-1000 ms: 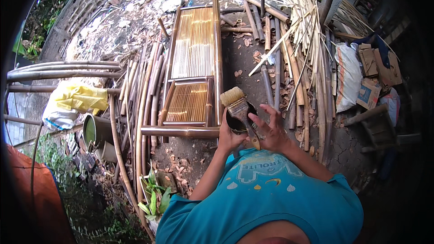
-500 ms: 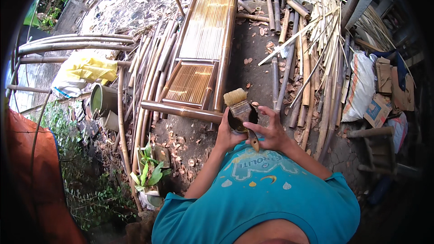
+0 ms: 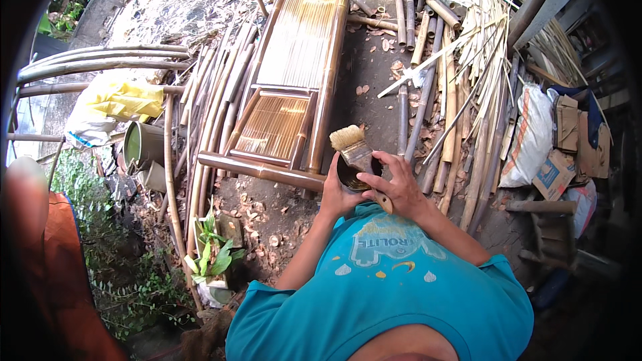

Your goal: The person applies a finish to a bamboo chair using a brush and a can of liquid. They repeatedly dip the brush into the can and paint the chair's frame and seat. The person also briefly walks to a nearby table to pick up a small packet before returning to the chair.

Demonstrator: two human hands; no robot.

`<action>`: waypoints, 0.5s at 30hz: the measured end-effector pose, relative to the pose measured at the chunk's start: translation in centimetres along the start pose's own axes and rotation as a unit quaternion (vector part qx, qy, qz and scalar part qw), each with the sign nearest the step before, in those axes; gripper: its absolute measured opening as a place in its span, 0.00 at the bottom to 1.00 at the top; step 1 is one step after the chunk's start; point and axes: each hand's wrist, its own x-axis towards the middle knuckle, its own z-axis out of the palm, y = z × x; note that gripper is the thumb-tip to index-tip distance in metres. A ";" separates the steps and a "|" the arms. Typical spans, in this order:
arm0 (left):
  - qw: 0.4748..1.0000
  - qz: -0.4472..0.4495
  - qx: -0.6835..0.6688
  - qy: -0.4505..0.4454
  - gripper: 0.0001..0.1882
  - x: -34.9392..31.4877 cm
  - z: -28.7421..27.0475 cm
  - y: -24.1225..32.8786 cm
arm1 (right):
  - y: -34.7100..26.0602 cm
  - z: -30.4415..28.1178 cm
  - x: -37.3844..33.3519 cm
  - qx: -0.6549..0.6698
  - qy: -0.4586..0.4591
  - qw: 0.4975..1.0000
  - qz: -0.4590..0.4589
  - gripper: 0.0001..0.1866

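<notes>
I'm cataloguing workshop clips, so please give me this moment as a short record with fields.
Left hand: around the side of a dark round container
Right hand: on the handle of a wide brush
Brush pose: across the container's mouth, pale bristles pointing away from the person
Ahead, slightly left: slatted bamboo bench
Right side: bamboo poles, pale strips, white sack
Left side: yellow sheet, orange tarp
Unclear: what the container holds
</notes>
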 end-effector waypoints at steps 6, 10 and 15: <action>0.998 0.036 -0.005 0.055 0.57 7.8 0.4 -3.4 | 7.4 -0.2 7.5 0.188 0.092 0.976 0.053 0.19; 0.995 0.017 -0.003 0.099 0.58 12.7 -0.8 -5.4 | 14.3 1.0 13.0 0.397 0.215 0.871 0.196 0.16; 0.982 0.005 0.037 0.185 0.60 18.4 -4.3 -7.0 | 25.5 2.4 19.9 0.454 0.212 0.797 0.337 0.10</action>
